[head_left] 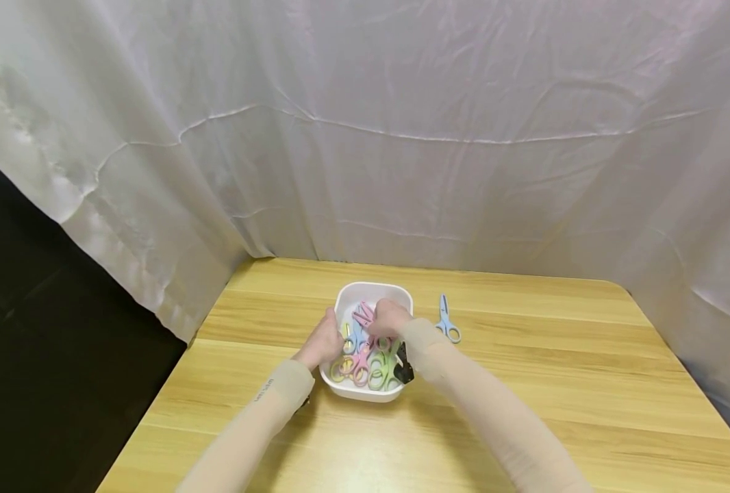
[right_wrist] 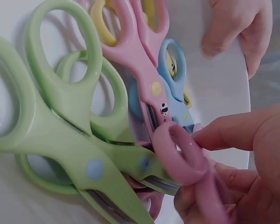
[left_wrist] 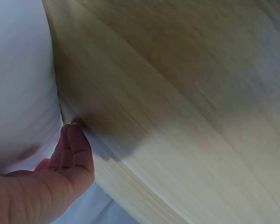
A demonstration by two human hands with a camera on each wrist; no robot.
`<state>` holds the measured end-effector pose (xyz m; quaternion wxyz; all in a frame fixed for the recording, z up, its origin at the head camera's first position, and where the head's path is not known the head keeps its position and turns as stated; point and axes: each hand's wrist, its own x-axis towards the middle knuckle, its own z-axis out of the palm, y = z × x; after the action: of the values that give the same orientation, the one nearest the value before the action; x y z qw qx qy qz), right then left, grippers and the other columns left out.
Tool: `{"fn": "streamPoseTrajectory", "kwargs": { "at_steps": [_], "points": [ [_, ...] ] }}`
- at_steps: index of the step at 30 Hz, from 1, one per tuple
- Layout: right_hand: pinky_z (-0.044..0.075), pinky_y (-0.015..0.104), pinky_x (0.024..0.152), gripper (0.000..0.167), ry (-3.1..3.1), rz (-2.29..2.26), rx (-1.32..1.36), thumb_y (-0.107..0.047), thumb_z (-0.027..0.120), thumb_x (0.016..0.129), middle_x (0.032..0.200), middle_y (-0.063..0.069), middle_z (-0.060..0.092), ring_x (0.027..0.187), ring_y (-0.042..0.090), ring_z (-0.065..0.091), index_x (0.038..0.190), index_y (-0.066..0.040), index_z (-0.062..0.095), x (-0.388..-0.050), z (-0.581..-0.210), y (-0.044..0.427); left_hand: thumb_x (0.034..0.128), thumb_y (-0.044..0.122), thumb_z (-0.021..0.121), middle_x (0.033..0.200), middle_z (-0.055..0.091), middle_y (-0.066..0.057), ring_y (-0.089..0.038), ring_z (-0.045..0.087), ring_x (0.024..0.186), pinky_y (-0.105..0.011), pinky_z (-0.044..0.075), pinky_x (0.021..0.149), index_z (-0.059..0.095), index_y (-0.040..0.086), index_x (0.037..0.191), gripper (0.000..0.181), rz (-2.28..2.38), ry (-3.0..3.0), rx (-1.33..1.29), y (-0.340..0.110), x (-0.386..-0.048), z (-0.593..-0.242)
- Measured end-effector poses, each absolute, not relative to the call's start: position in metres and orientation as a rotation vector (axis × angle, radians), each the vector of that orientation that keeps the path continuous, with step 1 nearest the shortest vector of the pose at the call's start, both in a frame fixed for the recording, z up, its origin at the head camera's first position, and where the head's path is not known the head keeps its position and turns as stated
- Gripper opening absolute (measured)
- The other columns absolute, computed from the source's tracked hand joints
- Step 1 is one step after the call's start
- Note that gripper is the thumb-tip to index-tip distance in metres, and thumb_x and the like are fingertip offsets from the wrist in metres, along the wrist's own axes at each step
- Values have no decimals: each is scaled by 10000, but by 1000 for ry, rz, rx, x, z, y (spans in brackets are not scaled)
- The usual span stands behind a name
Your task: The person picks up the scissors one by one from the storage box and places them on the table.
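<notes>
A white plastic tub [head_left: 374,286] holds a pile of children's scissors. My left hand [head_left: 324,337] grips its left wall, thumb inside and fingers along the outside; the left wrist view shows those fingers [left_wrist: 77,151] against the wall. Over the pile, my right hand [right_wrist: 242,163] pinches a pair of pink scissors [right_wrist: 171,169], partly hidden by the fingers. Beneath and beside it lie green scissors [right_wrist: 70,140], another pink pair [right_wrist: 147,77], a light blue pair [right_wrist: 178,109] and yellow handles [right_wrist: 99,23].
One pair of blue scissors [head_left: 444,320] lies on the wooden table [head_left: 556,363], just right of the tub. Grey curtains [head_left: 402,192] hang behind the table. A black cloth [head_left: 51,329] is at the left.
</notes>
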<state>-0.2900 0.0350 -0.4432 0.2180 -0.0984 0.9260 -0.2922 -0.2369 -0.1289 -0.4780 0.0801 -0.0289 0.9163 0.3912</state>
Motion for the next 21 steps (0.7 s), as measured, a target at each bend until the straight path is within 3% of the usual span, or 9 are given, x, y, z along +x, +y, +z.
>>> {"fn": "streamPoseTrajectory", "kwargs": {
  "at_steps": [9, 15, 21],
  "points": [
    [622, 334, 598, 129, 2539, -949, -331, -152, 685, 869, 821, 115, 669, 640, 187, 642, 879, -34, 633, -295, -447, 44, 922, -71, 432, 1089, 570, -163, -258, 605, 958, -424, 597, 913, 256, -33, 1497, 604, 1162, 2743, -75, -130, -237, -479],
    [635, 361, 658, 113, 2502, -1081, -347, -128, 658, 878, 832, 109, 668, 670, 185, 654, 903, -18, 644, -295, -445, 50, 916, -74, 436, 1113, 570, -173, -266, 607, 986, -437, 590, 940, 256, -37, 1495, 608, 1164, 2745, -67, -130, -237, -481],
    [617, 378, 613, 169, 2477, -1207, -426, -116, 627, 921, 759, 102, 677, 597, 162, 611, 988, 34, 664, -297, -448, 55, 912, -78, 438, 1143, 572, -183, -292, 608, 1055, -462, 558, 1011, 250, -39, 1502, 621, 1169, 2749, -71, -130, -238, -481]
  ]
}}
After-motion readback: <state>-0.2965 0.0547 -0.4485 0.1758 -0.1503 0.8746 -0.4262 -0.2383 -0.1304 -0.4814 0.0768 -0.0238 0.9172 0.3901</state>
